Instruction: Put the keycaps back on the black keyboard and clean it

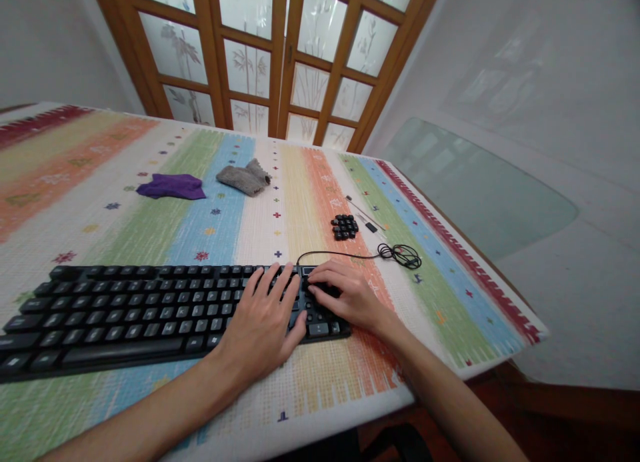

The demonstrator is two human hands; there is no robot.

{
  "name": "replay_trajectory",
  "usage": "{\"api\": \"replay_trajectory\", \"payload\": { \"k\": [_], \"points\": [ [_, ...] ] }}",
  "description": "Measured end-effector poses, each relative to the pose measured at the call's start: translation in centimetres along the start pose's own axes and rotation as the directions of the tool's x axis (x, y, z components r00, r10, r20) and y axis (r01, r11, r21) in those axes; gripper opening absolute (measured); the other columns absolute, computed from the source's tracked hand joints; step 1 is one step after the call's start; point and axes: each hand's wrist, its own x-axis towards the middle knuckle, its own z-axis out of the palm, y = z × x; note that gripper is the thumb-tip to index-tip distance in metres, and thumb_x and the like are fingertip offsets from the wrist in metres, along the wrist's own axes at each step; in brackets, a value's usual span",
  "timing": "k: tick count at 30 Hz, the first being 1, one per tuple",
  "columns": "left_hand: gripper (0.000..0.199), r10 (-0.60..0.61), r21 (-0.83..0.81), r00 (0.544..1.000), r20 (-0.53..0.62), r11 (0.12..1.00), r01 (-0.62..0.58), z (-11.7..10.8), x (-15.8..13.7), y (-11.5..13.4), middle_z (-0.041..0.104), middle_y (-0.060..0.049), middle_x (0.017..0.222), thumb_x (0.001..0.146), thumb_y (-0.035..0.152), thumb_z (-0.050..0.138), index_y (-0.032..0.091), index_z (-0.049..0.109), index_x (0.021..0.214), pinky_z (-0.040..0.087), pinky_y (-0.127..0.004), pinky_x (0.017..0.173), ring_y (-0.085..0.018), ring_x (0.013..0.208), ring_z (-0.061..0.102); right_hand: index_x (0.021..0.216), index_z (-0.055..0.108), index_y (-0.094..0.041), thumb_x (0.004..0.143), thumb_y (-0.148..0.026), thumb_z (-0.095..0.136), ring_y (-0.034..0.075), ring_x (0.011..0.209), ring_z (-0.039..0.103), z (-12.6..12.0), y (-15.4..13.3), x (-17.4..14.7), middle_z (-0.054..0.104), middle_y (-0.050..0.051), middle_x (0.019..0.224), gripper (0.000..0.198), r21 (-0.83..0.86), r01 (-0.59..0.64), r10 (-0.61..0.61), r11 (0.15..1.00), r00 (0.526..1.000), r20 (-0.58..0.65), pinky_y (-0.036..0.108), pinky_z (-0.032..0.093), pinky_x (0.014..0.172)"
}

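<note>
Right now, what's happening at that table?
A person has both hands on the right end of a black keyboard: left hand flat on the keys, right hand over the numpad area. A pile of loose black keycaps and the coiled cable lie beyond. Two cloths sit farther back.

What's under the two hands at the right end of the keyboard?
Both the left hand and right hand rest on the black keyboard, with keys visible around them. The section under the palms and fingers is covered, so its state cannot be told.
</note>
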Motion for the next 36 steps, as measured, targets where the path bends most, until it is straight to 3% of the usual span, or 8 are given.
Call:
{"api": "replay_trajectory", "payload": {
  "k": [14, 27, 32, 36],
  "points": [
    [0.045, 0.000, -0.001, 1.000, -0.009, 1.000, 0.000, -0.1, 0.0, 0.1, 0.057, -0.020, 0.142, 0.098, 0.032, 0.047, 0.004, 0.062, 0.130, 0.039, -0.057, 0.109, -0.039, 0.131, 0.049, 0.100, 0.068, -0.019, 0.098, -0.018, 0.060, 0.021, 0.090, 0.064, 0.0, -0.2, 0.1, 0.070, 0.007, 0.095, 0.008, -0.025, -0.063, 0.063, 0.998, 0.998, 0.026, 0.037, 0.052, 0.082],
    [0.046, -0.004, -0.003, 1.000, 0.003, 1.000, 0.004, -0.1, 0.0, 0.1, 0.056, -0.021, 0.143, 0.098, 0.032, 0.046, 0.004, 0.061, 0.131, 0.039, -0.058, 0.109, -0.039, 0.131, 0.049, 0.113, 0.074, -0.024, 0.096, -0.016, 0.064, 0.019, 0.089, 0.066, -0.2, 0.4, -0.1, 0.070, 0.006, 0.100, 0.021, 0.144, -0.202, 0.201, 0.969, 0.979, 0.026, 0.034, 0.055, 0.080],
    [0.045, -0.012, -0.008, 1.000, 0.013, 1.000, 0.012, -0.1, 0.0, 0.1, 0.056, -0.021, 0.143, 0.098, 0.032, 0.047, 0.005, 0.061, 0.131, 0.039, -0.058, 0.110, -0.039, 0.132, 0.049, 0.108, 0.075, -0.024, 0.098, -0.027, 0.066, 0.020, 0.087, 0.065, -0.6, 0.8, -0.1, 0.070, 0.007, 0.099, 0.014, 0.298, -0.284, 0.286, 0.911, 0.958, 0.037, 0.033, 0.055, 0.073],
    [0.046, -0.017, -0.008, 1.000, 0.027, 1.000, 0.017, -0.2, 0.0, 0.1, 0.055, -0.020, 0.144, 0.098, 0.032, 0.047, 0.005, 0.061, 0.132, 0.038, -0.058, 0.111, -0.039, 0.132, 0.048, 0.116, 0.072, -0.026, 0.100, -0.042, 0.063, 0.019, 0.084, 0.064, -0.9, 1.3, -0.2, 0.071, 0.007, 0.107, 0.024, 0.411, -0.278, 0.298, 0.868, 0.954, 0.016, 0.033, 0.055, 0.071]
  ]
}}
